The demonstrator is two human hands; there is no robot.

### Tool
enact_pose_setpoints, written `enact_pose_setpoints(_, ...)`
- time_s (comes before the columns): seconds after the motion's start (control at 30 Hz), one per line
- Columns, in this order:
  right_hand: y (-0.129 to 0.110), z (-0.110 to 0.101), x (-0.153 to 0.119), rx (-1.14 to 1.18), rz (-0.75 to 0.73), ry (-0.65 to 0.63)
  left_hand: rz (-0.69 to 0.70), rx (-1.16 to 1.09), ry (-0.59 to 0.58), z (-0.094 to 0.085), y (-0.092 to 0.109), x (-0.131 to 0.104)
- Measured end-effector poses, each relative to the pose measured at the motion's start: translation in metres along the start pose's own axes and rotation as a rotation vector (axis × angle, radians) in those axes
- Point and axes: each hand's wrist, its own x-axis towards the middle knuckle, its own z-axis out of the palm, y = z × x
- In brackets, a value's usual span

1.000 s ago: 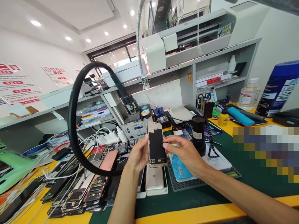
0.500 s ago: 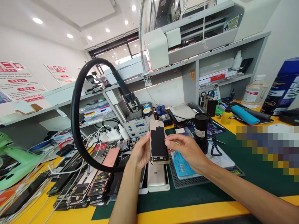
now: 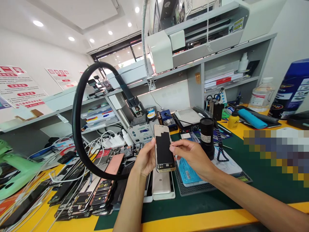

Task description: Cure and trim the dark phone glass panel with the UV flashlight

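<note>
A phone point(image 3: 164, 148) is held up with its inner side facing me, a black panel below a pale stepped area and small parts along the bottom edge. My left hand point(image 3: 145, 157) grips its left edge, thumb up along the side. At the right edge my right hand point(image 3: 189, 154) is closed, thumb and forefinger pinched on the rim. Anything small between those fingertips is hidden. Beneath the held phone, a gold Mi phone point(image 3: 161, 187) lies over a white-framed one. A blue packet point(image 3: 189, 172) lies under my right hand, on a dark grid mat point(image 3: 193, 190).
Stacks of dismantled phones point(image 3: 101, 195) and white cables lie to the left. A thick black hose point(image 3: 76, 129) arches over them. A black cylinder point(image 3: 206, 137) with a cord stands right of my hands. Farther right are a yellow bottle point(image 3: 233, 120) and a clear jug point(image 3: 260, 96).
The view has shifted slightly. Both hands keep the same hold, and the phone stays almost in place.
</note>
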Motion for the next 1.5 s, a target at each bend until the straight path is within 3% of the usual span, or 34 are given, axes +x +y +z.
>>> enact_pose_setpoints(0.33,-0.003,-0.001,-0.001,-0.051,-0.019,0.009,0.026,0.012,0.027,0.003,-0.001,0.001)
enact_pose_setpoints(0.73,0.0,-0.002,0.0,-0.083,-0.024,0.018,0.033,0.04,-0.076,0.005,-0.003,0.001)
enact_pose_setpoints(1.5,0.007,-0.007,0.007,-0.215,-0.089,0.091,0.039,0.095,0.123,0.011,-0.009,0.009)
